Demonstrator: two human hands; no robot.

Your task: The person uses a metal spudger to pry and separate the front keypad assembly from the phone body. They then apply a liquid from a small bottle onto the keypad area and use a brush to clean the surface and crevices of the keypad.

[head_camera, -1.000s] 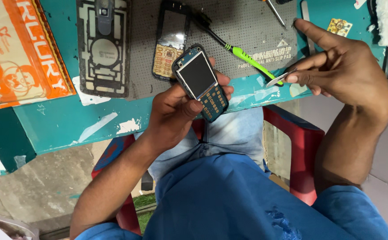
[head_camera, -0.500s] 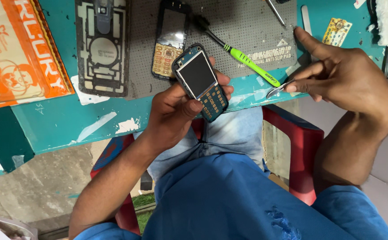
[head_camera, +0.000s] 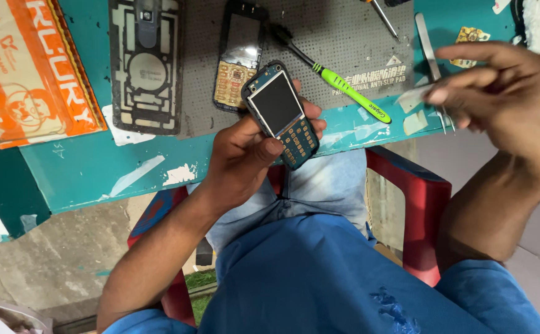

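My left hand grips a bare phone circuit board with a small screen and a keypad of gold contacts, held just off the front edge of the teal table. My right hand hovers to the right over the table edge, with its finger and thumb pinched on a small pale clear film piece. Metal tweezers lie on the table under that hand.
A grey anti-slip mat holds a black phone housing, a phone front cover with keypad and a green-handled brush. An orange box lies at the left. A red plastic chair is under me.
My right hand has drawn back to the right, away from the board, still pinching the film piece. The left hand and the board stay put.
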